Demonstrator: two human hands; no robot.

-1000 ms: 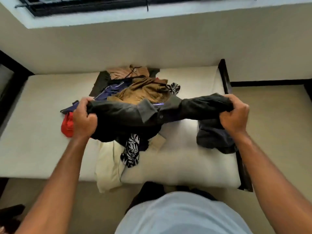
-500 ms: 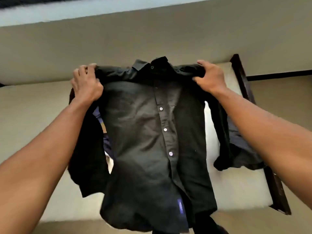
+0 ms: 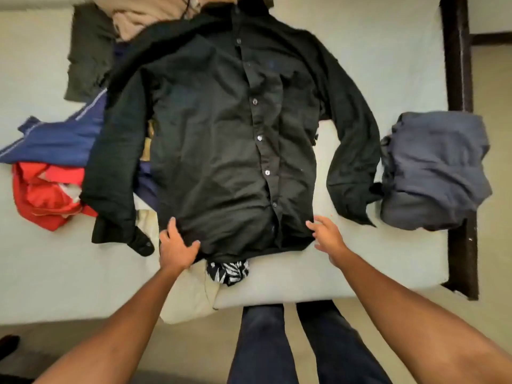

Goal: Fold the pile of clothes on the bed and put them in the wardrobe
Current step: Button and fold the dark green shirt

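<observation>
**Edges and free room.** The bed [image 3: 374,51] fills the view. Its near edge runs just in front of the person's legs [image 3: 263,342], and its right side ends at a dark bed frame [image 3: 457,65] with floor [image 3: 493,106] beyond. Bare mattress lies open at the near left, the near right and the far right. A folded grey garment [image 3: 435,167] sits at the right edge and partly overhangs the frame.

**Task item.** The black shirt [image 3: 221,139] lies front-up and buttoned, collar away from the person and hem near the bed's front edge. Its body is spread flat over the pile. Both sleeves trail down beside it, and the right cuff touches the grey garment. The left grip [image 3: 177,246] is wide, with spread fingers laid on the hem's left corner and the thumb on the cloth. The right grip [image 3: 327,239] is also wide and holds nothing, its fingers at the hem's right corner.

**Hidden or unclear.** The shirt covers most of the pile. Only parts of 6 pieces show around it:
- a blue garment [image 3: 61,139] and a red garment [image 3: 41,195] at the left
- an olive garment [image 3: 88,51] and a tan garment [image 3: 144,15] at the far side
- a cream garment [image 3: 188,295] hanging over the front edge
- a black-and-white patterned cloth [image 3: 228,271] under the hem

The collar is cut off at the top edge of the view. The right grip is blurred, so contact with the shirt cannot be confirmed.
</observation>
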